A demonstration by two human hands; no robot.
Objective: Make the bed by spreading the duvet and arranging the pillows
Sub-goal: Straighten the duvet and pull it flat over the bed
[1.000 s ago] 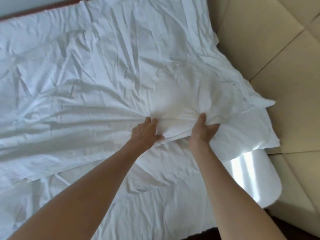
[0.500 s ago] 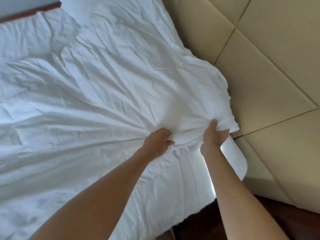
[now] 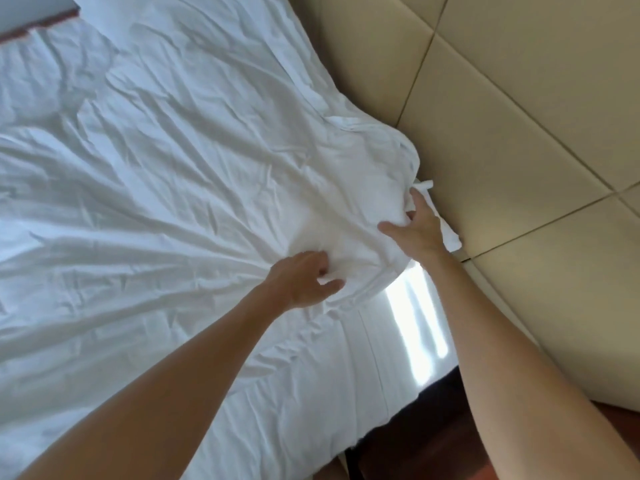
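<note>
A wrinkled white duvet covers most of the bed. Its bunched corner lies against the headboard. My left hand grips a fold of the duvet near its edge, fingers curled into the cloth. My right hand rests on the corner with thumb and fingers spread out straight. A small white tab of fabric sticks out past its fingertips. A white pillow-like shape shows at the top left, mostly cut off by the frame.
Beige padded headboard panels fill the right side. Below the duvet edge the white mattress sheet is bare, with a sunlit patch. Dark wooden floor lies at the bed's near corner.
Both hands carried the duvet corner up to the headboard. My right hand has let go of its grip and now lies spread on the corner. The left hand still grips the cloth.
</note>
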